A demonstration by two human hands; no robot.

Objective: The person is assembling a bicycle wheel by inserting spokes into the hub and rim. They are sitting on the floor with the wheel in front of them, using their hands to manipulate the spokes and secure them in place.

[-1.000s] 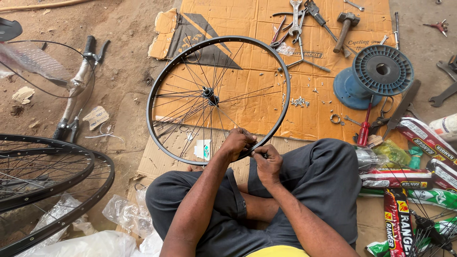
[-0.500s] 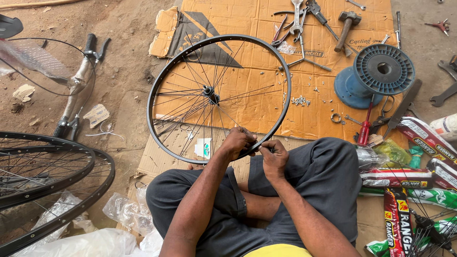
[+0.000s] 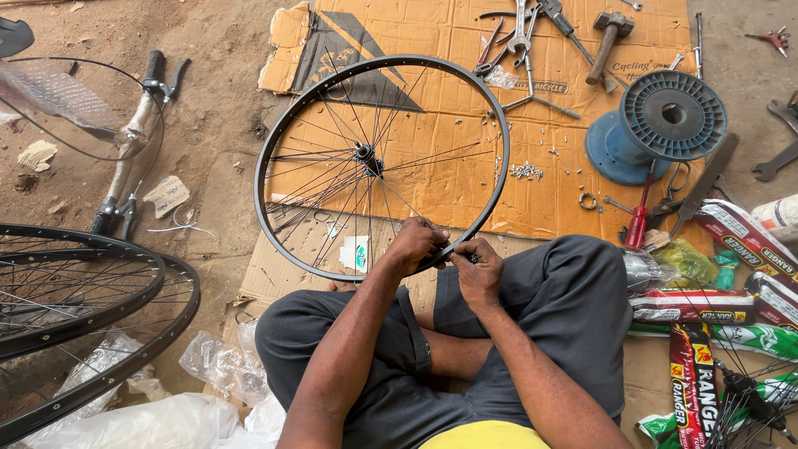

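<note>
Since 0.5 s earlier, our right hand slid slightly down the black spoked bicycle wheel rim.
Our left hand gripped that rim; right fingers pinched something too small to tell.

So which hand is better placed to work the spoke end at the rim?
Probably the right hand: its fingertips pinch at the near edge of the rim, while the left hand wraps the rim, steadying it.

One black spoked bicycle wheel rim is lying on the cardboard, two more black rims are sitting left, one blue plastic spool is resting beside one steel hammer and one red-handled screwdriver.
</note>
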